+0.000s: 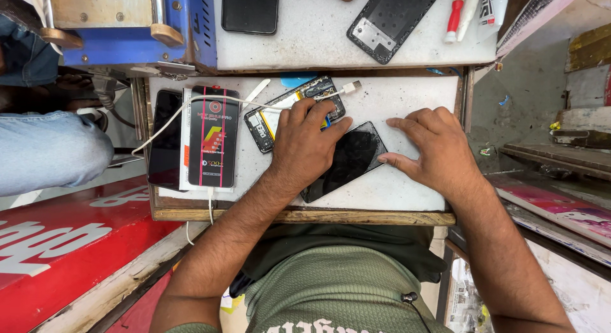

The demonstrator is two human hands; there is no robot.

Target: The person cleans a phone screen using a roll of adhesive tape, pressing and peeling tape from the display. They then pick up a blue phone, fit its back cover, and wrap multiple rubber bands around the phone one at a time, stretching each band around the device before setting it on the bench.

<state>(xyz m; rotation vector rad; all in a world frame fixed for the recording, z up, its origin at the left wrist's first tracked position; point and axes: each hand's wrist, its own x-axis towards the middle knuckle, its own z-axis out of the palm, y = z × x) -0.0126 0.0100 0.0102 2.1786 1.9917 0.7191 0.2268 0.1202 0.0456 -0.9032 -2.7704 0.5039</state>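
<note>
My left hand (307, 142) lies flat, its fingers spread over an opened phone body (267, 124) with bare circuitry and over the near end of a black phone screen panel (352, 156). That panel lies slanted on the white work board (407, 97). My right hand (431, 145) rests on the board just right of the panel, its thumb touching the panel's right edge and its fingers spread. Neither hand grips anything.
A black phone (214, 136) with a printed film lies on a white box at left, beside another dark phone (165, 139). A white cable (191, 104) ends in a plug (351, 87). On the upper shelf are a phone (250, 10), a back frame (389, 20), pens (456, 15), a blue machine (133, 27).
</note>
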